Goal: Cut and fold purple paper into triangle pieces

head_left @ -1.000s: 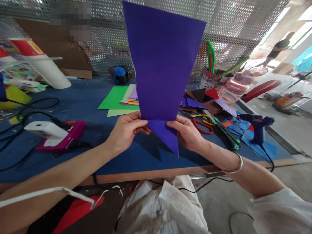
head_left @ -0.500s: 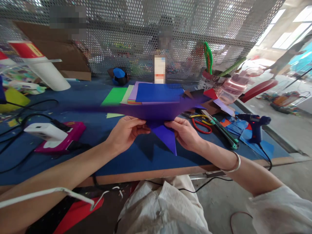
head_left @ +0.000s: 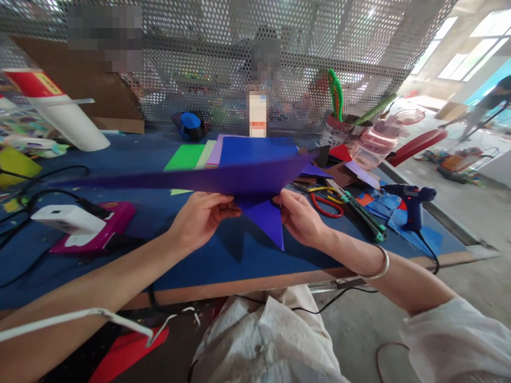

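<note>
A folded sheet of purple-blue paper (head_left: pixel 255 178) is held above the table between my two hands. Its long wing stretches far to the left and is smeared by motion, while a pointed triangular flap hangs down in the middle. My left hand (head_left: pixel 203 218) pinches the paper's near edge, thumb on top. On the other side, my right hand (head_left: pixel 301 215) pinches it beside the flap. Behind the paper lies a stack of coloured sheets, with a blue sheet (head_left: pixel 259 149) on top and a green sheet (head_left: pixel 183 157) to the left.
Right of my hands lie red-handled scissors (head_left: pixel 329 210), a green cutter (head_left: pixel 369 221) and a glue gun (head_left: pixel 417 205) among paper scraps. A pink power strip (head_left: pixel 120 218) with cords sits at left. A perforated metal screen (head_left: pixel 223 69) stands behind the blue table.
The purple-blue paper's wings have shifted, the left one reaching further left and showing more of its surface. Both hands keep their pinch. The whole view has moved slightly.
</note>
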### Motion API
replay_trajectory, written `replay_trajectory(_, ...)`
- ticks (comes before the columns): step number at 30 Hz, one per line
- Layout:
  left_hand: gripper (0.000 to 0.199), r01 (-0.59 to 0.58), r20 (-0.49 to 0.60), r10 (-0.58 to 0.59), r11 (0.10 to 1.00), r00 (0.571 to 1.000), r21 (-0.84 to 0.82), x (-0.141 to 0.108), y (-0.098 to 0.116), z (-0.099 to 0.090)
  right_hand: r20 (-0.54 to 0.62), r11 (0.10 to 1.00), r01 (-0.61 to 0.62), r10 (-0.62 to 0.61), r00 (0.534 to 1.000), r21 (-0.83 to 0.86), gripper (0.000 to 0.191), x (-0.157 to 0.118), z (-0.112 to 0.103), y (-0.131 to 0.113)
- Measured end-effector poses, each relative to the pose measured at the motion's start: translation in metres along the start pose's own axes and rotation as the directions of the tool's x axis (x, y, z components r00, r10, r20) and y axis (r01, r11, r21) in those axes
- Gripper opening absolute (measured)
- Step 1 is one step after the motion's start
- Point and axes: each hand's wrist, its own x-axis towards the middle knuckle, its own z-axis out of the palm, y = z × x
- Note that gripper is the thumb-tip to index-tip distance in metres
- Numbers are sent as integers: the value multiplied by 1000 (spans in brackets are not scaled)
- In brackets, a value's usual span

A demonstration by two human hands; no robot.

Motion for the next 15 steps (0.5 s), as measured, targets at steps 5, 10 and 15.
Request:
replay_trajectory(5, 6, 5, -2, -5, 1000, 1000, 7, 0, 1, -2, 93, 1000, 19, -18, 995, -1, 9, 0, -6, -1)
replay_trajectory(10, 8, 27, -44, -26, 1000, 999, 12, 4, 3, -5, 207, 954, 234, -194, 959, -189, 31, -2, -16, 4)
replay_trajectory(15, 12, 56, -90, -52, 998, 995, 33, 5, 6, -3, 272, 673, 565, -499, 823, -478, 55, -4, -19, 11)
